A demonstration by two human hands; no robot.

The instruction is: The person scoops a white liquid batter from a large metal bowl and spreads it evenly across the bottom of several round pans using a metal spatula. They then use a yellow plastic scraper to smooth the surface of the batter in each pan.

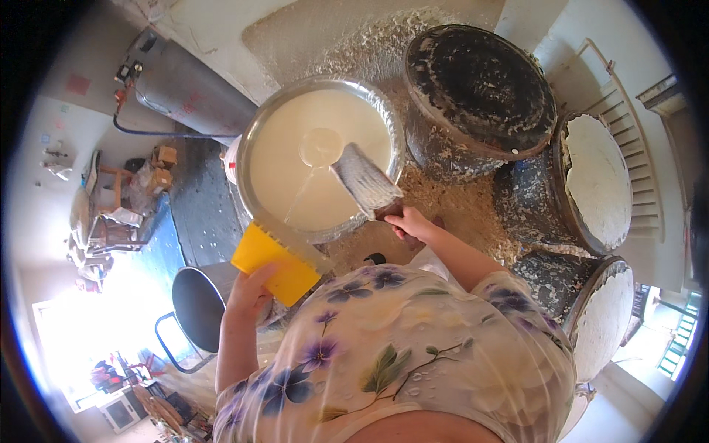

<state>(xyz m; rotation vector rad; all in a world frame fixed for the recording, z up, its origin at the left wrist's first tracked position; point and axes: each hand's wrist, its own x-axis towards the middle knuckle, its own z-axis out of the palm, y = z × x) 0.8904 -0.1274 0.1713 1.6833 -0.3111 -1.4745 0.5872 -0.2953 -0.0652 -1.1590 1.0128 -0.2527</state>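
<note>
A large round metal pot (394,119) lined with clear film stands before me, filled with a pale cream liquid (288,166). A round patch and a thin streak mark the liquid's surface. My right hand (412,224) grips the dark handle of a wide flat brush (366,180), whose coated head hangs over the pot's near right part. Whether the brush touches the liquid, I cannot tell. In my left hand (252,290) is a yellow plastic scraper (277,266), slightly blurred, held at the pot's near left rim. Its long edge points towards the pot.
A black-topped drum (482,91) stands at the upper right, beside two crusted drums with white tops (598,183) (604,321). A grey gas cylinder (194,88) with a hose lies across the upper left. Near my left arm is an open metal container (196,304) with a handle.
</note>
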